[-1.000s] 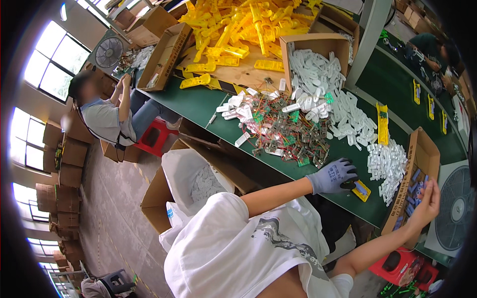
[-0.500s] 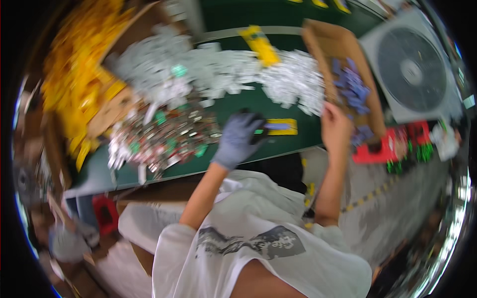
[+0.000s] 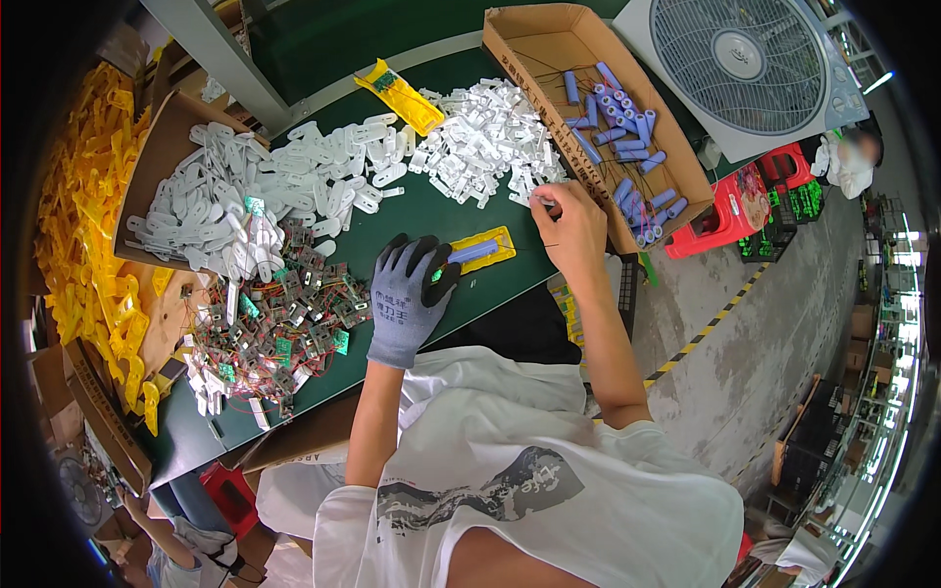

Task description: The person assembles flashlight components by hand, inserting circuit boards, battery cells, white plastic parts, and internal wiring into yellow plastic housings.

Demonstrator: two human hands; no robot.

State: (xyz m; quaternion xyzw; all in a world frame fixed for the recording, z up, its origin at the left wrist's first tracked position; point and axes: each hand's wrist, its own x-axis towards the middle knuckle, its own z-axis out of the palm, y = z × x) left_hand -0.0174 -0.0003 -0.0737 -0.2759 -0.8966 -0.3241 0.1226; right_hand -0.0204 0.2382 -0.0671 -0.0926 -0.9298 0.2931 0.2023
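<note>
My left hand (image 3: 410,294), in a grey glove with dark fingertips, grips the left end of a yellow plastic casing (image 3: 507,241) lying on the green table. Inside that casing sits a purple cylindrical battery (image 3: 477,252); the glove covers the casing's left end. My bare right hand (image 3: 573,227) is at the near right edge of a heap of small white plastic parts (image 3: 487,137), its thumb and forefinger pinched together. What lies between those fingertips is too small to make out.
A cardboard box (image 3: 598,181) of purple batteries stands right of the white heap, beside a large fan (image 3: 740,59). Circuit boards with wires (image 3: 284,323) pile at left, below a box of flat white pieces (image 3: 201,201). Another yellow casing (image 3: 402,98) lies behind. Yellow shells (image 3: 83,235) fill the far left.
The view has shifted and sharpened. My right hand has come from the battery box's edge to the white heap, fingers still pinched. My left hand stays at the casing's left end.
</note>
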